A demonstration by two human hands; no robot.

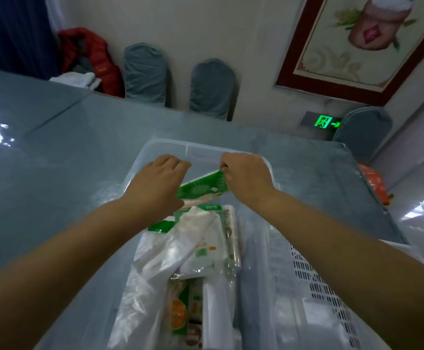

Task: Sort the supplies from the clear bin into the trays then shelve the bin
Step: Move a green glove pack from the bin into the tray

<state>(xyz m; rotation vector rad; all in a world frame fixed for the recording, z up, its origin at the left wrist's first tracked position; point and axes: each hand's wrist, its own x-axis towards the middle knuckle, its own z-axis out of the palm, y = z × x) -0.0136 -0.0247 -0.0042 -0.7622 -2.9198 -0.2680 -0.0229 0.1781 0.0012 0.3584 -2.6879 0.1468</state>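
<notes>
A clear plastic bin (155,145) stands on the table in front of me. A green packet (201,188) is held above its far end. My right hand (246,175) pinches the packet's right end. My left hand (159,181) covers its left end, fingers curled over it. Below them the bin holds several packets: a green and white pack (206,251), crumpled clear plastic bags (153,269) and an orange and green pack (180,311). A white perforated tray (314,281) lies to the right under my right forearm.
The table (62,152) has a blue-grey cloth under glossy plastic. Blue-covered chairs (212,88) stand along the far wall, and another one (365,130) at the right corner. A red jacket (90,56) and a folded white cloth (77,79) lie at the back left.
</notes>
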